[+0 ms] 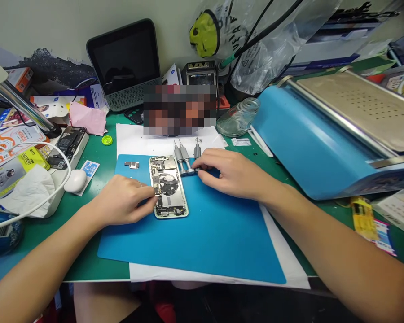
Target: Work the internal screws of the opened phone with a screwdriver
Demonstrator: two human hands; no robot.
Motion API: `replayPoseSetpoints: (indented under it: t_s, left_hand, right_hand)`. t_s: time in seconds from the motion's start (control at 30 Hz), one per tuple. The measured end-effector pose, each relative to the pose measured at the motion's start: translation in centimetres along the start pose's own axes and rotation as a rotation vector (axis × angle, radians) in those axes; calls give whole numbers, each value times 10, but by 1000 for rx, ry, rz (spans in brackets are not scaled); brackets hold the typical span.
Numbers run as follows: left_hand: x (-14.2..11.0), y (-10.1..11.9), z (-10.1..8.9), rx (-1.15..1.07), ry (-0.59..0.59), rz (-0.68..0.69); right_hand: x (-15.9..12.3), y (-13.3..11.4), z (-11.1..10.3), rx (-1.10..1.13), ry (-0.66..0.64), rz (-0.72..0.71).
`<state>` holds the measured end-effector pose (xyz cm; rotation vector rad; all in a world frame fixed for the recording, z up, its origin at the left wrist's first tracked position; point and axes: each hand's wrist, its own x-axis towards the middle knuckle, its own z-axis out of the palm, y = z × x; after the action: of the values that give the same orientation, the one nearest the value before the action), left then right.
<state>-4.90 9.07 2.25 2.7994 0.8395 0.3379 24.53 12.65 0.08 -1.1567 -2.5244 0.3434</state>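
Observation:
An opened smartphone [175, 205] lies on the blue mat [205, 237], its circuit boards and inner parts exposed. My left hand [129, 199] is closed at the phone's left edge, fingers curled and fingertips against it. To the phone's upper right, three grey precision screwdrivers lie with their tips pointing away from me. My right hand [225, 172] has its fingertips closed at the near end of the rightmost screwdriver [197, 150], partly hiding it. A small metal phone part [132, 165] rests on the mat at the upper left.
At right stands a large blue machine [289, 134] with a perforated metal plate. A glass jar [237, 117] leans behind the mat, near tweezers [261, 141]. Boxes, a white cable [69, 166] and a white rounded case [75, 181] crowd the left. A dark-screened display [124, 58] stands behind.

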Motion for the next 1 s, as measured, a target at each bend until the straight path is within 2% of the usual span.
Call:
replayPoseSetpoints:
  t_s: [0.13, 0.23, 0.37, 0.53, 0.7, 0.83, 1.0]
  left_hand:
    - [0, 0, 0, 5, 7, 5]
    - [0, 0, 1, 7, 8, 4]
    - [0, 0, 2, 11, 5, 2]
    - [0, 0, 1, 3, -1, -1]
    - [0, -1, 1, 0, 1, 7]
    - [0, -2, 2, 6, 5, 9]
    - [-1, -2, 2, -2, 6, 13]
  right_hand:
    - [-1, 5, -2, -39, -45, -73]
    - [0, 6, -2, -40, 19, -136]
    - [0, 4, -4, -37, 221, -213]
    - [-1, 0, -7, -34, 561, -267]
    - [-2, -3, -5, -6, 783, -194]
    - [-2, -2, 0, 63, 789, -105]
    - [-3, 1, 8, 329, 734, 72]
